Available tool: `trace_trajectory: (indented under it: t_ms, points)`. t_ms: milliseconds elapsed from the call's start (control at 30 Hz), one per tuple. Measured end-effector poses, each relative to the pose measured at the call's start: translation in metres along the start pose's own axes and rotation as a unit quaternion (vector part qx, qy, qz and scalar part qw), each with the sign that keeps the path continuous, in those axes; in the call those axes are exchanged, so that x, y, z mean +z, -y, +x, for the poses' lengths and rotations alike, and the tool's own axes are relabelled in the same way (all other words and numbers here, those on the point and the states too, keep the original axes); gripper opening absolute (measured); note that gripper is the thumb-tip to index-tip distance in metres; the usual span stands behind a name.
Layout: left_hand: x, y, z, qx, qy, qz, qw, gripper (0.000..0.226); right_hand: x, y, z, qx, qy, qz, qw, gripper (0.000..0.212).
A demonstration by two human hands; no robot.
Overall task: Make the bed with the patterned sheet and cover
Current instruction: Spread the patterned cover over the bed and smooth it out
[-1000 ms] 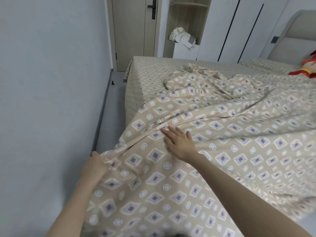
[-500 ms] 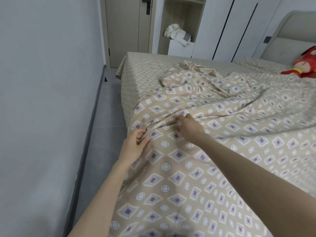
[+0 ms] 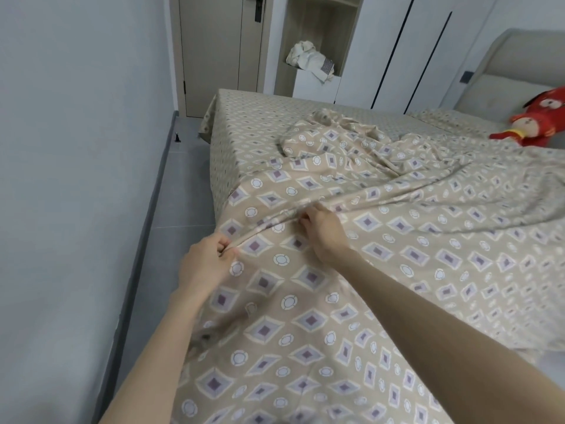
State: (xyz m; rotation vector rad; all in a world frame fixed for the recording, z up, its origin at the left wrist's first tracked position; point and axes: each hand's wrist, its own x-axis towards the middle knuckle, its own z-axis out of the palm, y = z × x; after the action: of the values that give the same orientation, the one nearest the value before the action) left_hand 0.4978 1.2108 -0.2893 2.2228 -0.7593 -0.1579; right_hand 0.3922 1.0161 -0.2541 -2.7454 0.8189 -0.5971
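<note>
At the left edge of the bed, the left hand (image 3: 211, 258) pinches a raised fold of the cover (image 3: 305, 304) between thumb and curled fingers. Just to its right, the right hand (image 3: 324, 231) grips the same ridge, fingers bent into the cloth. The sheet (image 3: 260, 117) already lies flat across the far part of the bed, so that step looks done. The cover is only half spread: it is bunched in creases toward the middle and needs pulling out and smoothing. A red plush toy (image 3: 538, 120) lies at the bed's right end.
</note>
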Motion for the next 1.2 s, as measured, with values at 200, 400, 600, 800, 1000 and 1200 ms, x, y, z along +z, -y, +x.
trace_trajectory:
  t_ms: [200, 400, 600, 800, 1000, 1200]
  points:
    - [0.026, -0.002, -0.002, -0.020, -0.003, 0.016, 1.000, 0.014, 0.006, -0.020, -0.014, -0.031, 0.033, 0.191, 0.981, 0.051]
    - [0.026, -0.039, -0.010, 0.104, -0.135, -0.010, 0.985, 0.035, -0.007, -0.051, -0.040, 0.040, -0.011, 0.118, 0.992, 0.025]
    - [0.057, -0.054, -0.027, 0.201, -0.022, 0.165, 0.965, 0.042, -0.013, -0.068, -0.031, 0.029, 0.089, 0.127, 0.988, 0.038]
    - [0.064, -0.061, -0.030, 0.140, -0.001, 0.187, 0.972, 0.043, -0.023, -0.073, -0.033, -0.004, 0.149, 0.105, 0.983, 0.046]
    - [0.044, -0.102, -0.024, 0.061, 0.167, 0.315, 0.932, 0.053, -0.073, -0.061, -0.014, 0.039, 0.308, 0.073, 0.948, 0.062]
    - [-0.024, -0.181, -0.001, 0.059, 0.259, 0.272, 0.925, 0.031, -0.187, -0.072, -0.015, 0.150, 0.307, 0.061, 0.938, 0.065]
